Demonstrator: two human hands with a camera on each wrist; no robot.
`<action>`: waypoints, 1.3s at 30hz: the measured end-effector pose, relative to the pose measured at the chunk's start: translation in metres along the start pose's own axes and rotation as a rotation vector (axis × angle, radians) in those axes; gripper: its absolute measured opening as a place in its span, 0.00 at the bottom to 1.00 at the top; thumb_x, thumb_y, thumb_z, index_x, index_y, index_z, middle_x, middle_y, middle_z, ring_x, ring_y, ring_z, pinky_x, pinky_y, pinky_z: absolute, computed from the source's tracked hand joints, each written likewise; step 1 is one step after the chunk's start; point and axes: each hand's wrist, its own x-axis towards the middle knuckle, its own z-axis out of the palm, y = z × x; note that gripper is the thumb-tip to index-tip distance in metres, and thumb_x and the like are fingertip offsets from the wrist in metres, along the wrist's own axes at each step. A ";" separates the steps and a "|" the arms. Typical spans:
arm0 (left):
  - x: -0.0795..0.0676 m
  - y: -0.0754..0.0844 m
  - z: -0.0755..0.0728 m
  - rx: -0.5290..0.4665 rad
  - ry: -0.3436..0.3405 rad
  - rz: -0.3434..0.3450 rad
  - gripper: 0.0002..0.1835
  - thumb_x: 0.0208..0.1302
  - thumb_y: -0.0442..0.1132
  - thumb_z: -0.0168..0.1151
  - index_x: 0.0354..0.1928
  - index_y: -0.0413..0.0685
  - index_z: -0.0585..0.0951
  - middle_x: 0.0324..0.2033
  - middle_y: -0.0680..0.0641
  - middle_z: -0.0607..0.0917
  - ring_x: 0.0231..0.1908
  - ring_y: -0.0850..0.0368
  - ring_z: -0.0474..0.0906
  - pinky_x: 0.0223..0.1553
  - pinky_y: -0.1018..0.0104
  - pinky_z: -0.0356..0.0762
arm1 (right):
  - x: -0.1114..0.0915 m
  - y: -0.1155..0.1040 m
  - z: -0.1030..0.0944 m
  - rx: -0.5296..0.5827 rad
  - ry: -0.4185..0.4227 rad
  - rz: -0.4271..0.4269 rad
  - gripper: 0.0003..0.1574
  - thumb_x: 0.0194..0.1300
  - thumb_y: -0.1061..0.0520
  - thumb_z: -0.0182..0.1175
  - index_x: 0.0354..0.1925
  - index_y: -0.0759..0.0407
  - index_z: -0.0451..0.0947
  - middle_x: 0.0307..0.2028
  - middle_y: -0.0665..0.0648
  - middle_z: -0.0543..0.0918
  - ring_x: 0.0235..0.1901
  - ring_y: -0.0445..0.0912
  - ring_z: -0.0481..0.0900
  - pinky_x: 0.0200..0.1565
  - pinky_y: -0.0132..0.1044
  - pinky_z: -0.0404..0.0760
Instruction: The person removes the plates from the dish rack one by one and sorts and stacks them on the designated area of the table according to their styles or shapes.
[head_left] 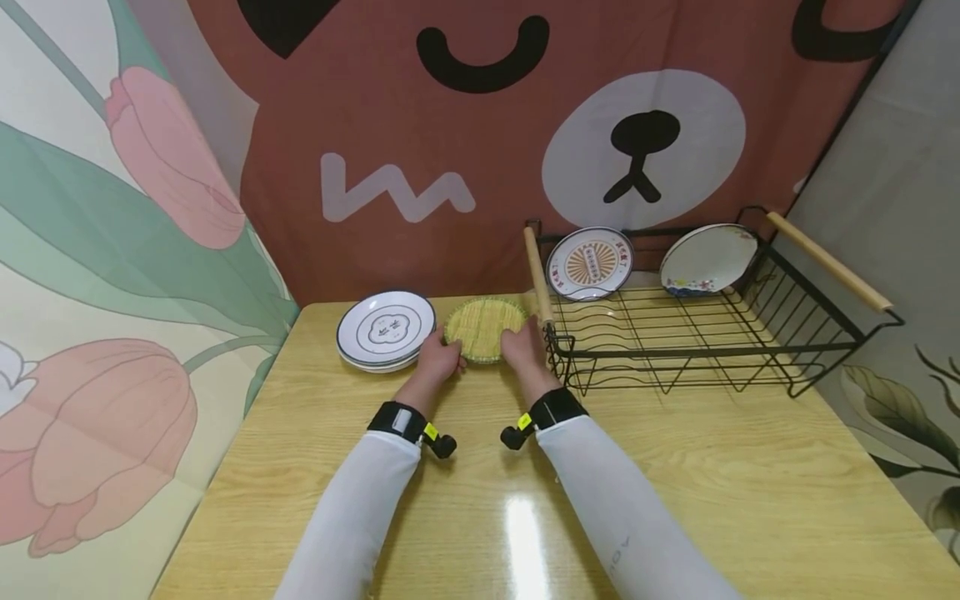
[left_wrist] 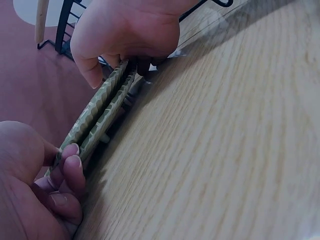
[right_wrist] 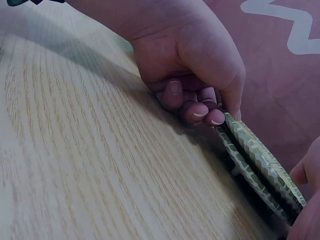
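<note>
A round, yellow, woven-looking mat (head_left: pixel 486 330) with a green patterned edge is at the back of the table, between a plate stack and a wire rack. In the left wrist view, its edge (left_wrist: pixel 95 115) shows two thin layers, one above the other, slightly raised off the wood. My left hand (head_left: pixel 438 358) pinches the left side, thumb above and fingers curled beneath. On the opposite side my right hand (head_left: pixel 523 350) grips the edge the same way, and the right wrist view shows its fingertips (right_wrist: pixel 199 111) curled under the rim. The mat's underside is mostly hidden.
White plates (head_left: pixel 386 329) with dark blue rims are stacked just left of my left hand. A black wire rack (head_left: pixel 675 354) with wooden handles stands right of my right hand, holding a patterned plate (head_left: pixel 590 263) and a floral bowl (head_left: pixel 708 260). A curtain (head_left: pixel 375 258) hangs behind.
</note>
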 end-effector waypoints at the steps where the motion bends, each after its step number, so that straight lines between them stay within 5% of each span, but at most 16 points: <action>1: 0.000 0.000 0.000 -0.008 -0.004 -0.005 0.18 0.75 0.38 0.54 0.63 0.43 0.75 0.17 0.49 0.80 0.15 0.58 0.77 0.19 0.67 0.78 | 0.000 0.000 0.000 0.004 -0.001 0.002 0.54 0.67 0.50 0.47 0.81 0.70 0.38 0.81 0.69 0.49 0.81 0.59 0.50 0.80 0.49 0.55; 26: -0.013 0.001 0.001 -0.019 -0.008 0.045 0.36 0.76 0.40 0.55 0.80 0.40 0.56 0.18 0.48 0.83 0.17 0.58 0.80 0.23 0.65 0.82 | -0.019 0.003 0.007 0.005 0.039 0.003 0.60 0.66 0.42 0.56 0.82 0.63 0.39 0.82 0.64 0.48 0.81 0.60 0.48 0.81 0.52 0.53; 30: -0.019 -0.003 0.000 0.006 -0.022 0.098 0.41 0.74 0.41 0.56 0.82 0.42 0.49 0.18 0.48 0.83 0.17 0.56 0.80 0.23 0.65 0.80 | -0.033 0.004 0.005 0.064 -0.036 0.007 0.62 0.68 0.43 0.56 0.83 0.60 0.32 0.83 0.64 0.39 0.83 0.59 0.41 0.82 0.51 0.48; 34: -0.030 -0.009 -0.001 -0.070 -0.019 0.124 0.42 0.72 0.40 0.57 0.82 0.44 0.50 0.19 0.46 0.84 0.19 0.55 0.81 0.24 0.64 0.83 | -0.052 0.001 -0.004 0.124 -0.133 0.002 0.63 0.68 0.43 0.57 0.83 0.57 0.28 0.84 0.61 0.33 0.83 0.57 0.35 0.82 0.53 0.44; 39: -0.048 -0.006 -0.004 -0.134 -0.007 0.115 0.36 0.74 0.39 0.58 0.79 0.42 0.60 0.26 0.39 0.87 0.21 0.52 0.82 0.25 0.64 0.83 | -0.086 -0.010 -0.027 0.089 -0.262 -0.058 0.62 0.69 0.38 0.58 0.84 0.52 0.34 0.84 0.60 0.41 0.82 0.59 0.42 0.80 0.59 0.46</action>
